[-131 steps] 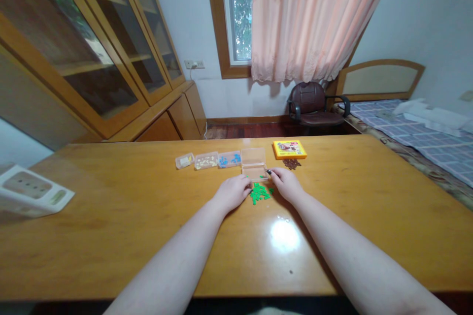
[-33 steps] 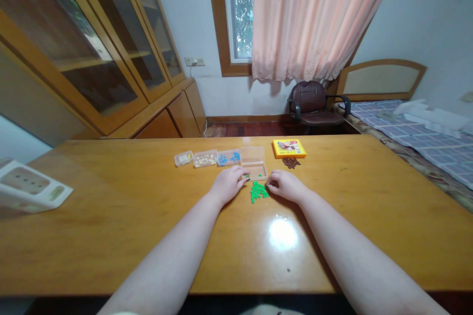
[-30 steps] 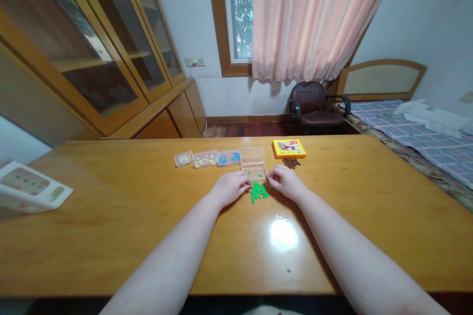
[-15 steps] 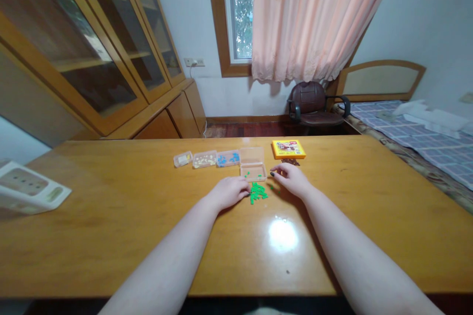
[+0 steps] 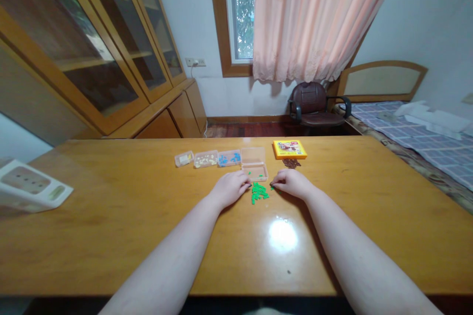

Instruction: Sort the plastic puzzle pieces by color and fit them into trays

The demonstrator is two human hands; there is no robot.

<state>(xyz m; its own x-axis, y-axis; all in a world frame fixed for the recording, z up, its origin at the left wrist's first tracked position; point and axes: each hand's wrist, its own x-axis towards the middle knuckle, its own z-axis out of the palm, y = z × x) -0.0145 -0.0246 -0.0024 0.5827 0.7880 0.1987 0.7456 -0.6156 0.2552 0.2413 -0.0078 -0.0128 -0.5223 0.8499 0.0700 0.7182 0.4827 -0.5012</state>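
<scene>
A pile of small green toy blocks (image 5: pixel 259 192) lies on the table between my hands. Behind it stands an open clear plastic box (image 5: pixel 258 178), lid tipped back, with a few green blocks inside. My left hand (image 5: pixel 233 188) rests just left of the pile by the box's near corner, fingertips drawn together; whatever is in them is too small to tell. To the right of the pile, my right hand (image 5: pixel 290 183) is closed in a pinch at a single loose green block (image 5: pixel 272 188) on the tabletop.
Left of the open box are a box of blue pieces (image 5: pixel 229 158), a box of cream pieces (image 5: pixel 206 159) and a smaller clear box (image 5: pixel 184 159). Brown pieces (image 5: pixel 291 163) lie before a yellow box (image 5: pixel 289 149). A white power strip-like object (image 5: pixel 35 186) stands far left.
My right hand has come down toward the table, its fingers closing at the loose green block. My left hand's fingertips have shifted slightly away from me, toward the box.
</scene>
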